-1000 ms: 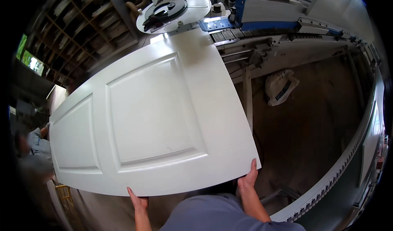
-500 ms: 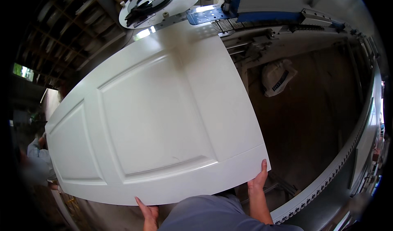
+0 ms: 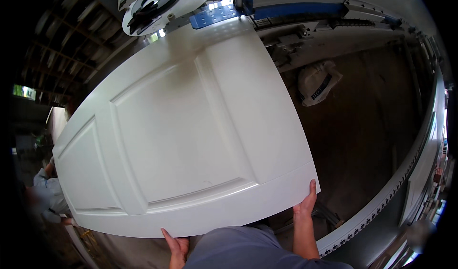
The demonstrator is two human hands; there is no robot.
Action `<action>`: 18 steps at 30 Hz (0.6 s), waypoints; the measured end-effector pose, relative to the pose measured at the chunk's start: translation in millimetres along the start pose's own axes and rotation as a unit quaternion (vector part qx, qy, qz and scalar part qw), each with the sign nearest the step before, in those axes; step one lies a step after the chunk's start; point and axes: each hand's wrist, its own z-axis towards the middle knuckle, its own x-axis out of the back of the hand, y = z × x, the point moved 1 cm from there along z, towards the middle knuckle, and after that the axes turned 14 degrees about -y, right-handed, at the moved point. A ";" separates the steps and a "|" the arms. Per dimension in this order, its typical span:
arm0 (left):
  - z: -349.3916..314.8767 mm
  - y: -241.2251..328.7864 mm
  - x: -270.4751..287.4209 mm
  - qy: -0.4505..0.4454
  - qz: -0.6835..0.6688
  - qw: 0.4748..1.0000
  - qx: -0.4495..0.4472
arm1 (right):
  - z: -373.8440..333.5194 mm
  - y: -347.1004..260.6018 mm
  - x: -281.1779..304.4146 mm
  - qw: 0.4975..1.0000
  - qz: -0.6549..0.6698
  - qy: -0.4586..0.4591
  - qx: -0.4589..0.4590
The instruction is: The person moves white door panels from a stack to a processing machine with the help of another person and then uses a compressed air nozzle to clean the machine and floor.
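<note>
A large white panelled door (image 3: pixel 176 140) lies flat across the view, with raised mouldings round its recessed panels. Its far edge reaches under the blue perforated plate (image 3: pixel 217 16) of a machine. My left hand (image 3: pixel 177 245) grips the near edge, thumb on top and fingers hidden beneath. Near the door's right corner, my right hand (image 3: pixel 306 204) holds the same edge with its thumb up on the surface. At the far left, a co-worker (image 3: pixel 50 192) in a light shirt has hands at the door's left end.
A round reel of dark edging tape (image 3: pixel 160 2) sits on the machine at the back. A blue rail (image 3: pixel 300 10) runs right from it. On the floor beyond the door's right edge lies a pale sack (image 3: pixel 318 83). A curved toothed conveyor track (image 3: pixel 377 212) bounds the right side.
The door has shifted right along the machine, its far right corner now further past the blue plate. Both my hands keep hold of it and have moved slightly right with it.
</note>
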 end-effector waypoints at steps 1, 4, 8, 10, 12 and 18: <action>-2.8 -5.2 -7.6 0.002 0.003 1.000 0.005 | 4.4 -6.6 1.5 1.000 0.003 0.002 0.002; -12.6 -22.4 -16.4 -0.077 0.026 0.994 0.068 | 19.4 -31.0 5.7 1.000 -0.006 0.011 0.001; -26.8 -35.4 -50.1 -0.139 0.118 0.972 0.150 | 40.8 -60.7 24.2 0.999 -0.038 -0.007 0.008; -26.3 -40.4 -40.3 -0.153 0.164 0.953 0.202 | 52.6 -74.9 30.0 0.999 -0.036 -0.017 0.020; -17.2 -47.0 7.7 -0.145 0.194 0.932 0.270 | 63.3 -89.5 32.6 0.998 -0.044 -0.025 0.031; -21.3 -38.0 -59.1 -0.187 0.517 0.766 0.334 | 95.8 -113.9 51.6 0.994 -0.016 -0.058 0.089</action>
